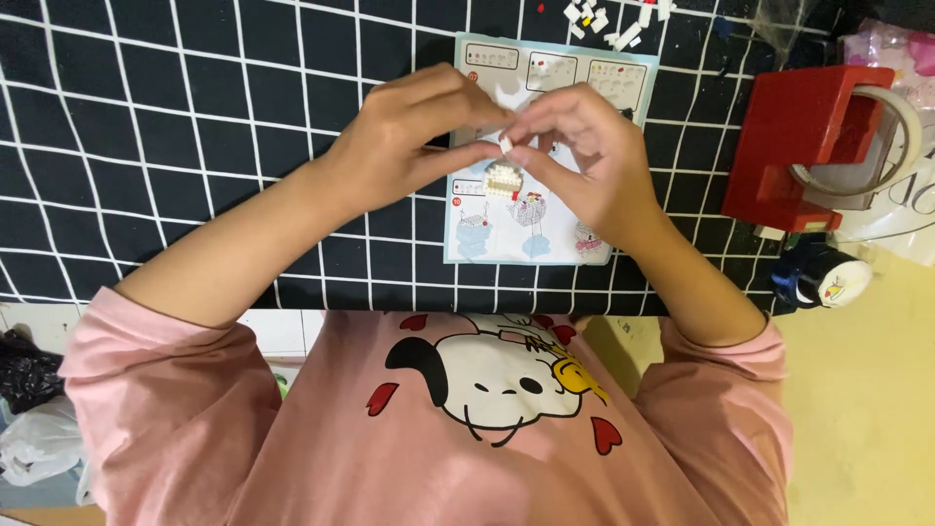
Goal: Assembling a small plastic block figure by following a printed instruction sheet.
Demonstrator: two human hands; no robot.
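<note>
Left hand (409, 131) and right hand (584, 156) met, fingertips pinching a small white brick (505, 144) | beneath it lay a pale blue instruction sheet (545, 68) with a small white brick model (503, 179) | black white-gridded tabletop (146, 117) | red tape dispenser (794, 146) right | loose bricks (609, 19) above.

I see a pink sweatshirt (467, 429), sleeves pushed up to the elbows, with a white-and-black cartoon dog print (487, 375), red petals and a yellow bit.
</note>
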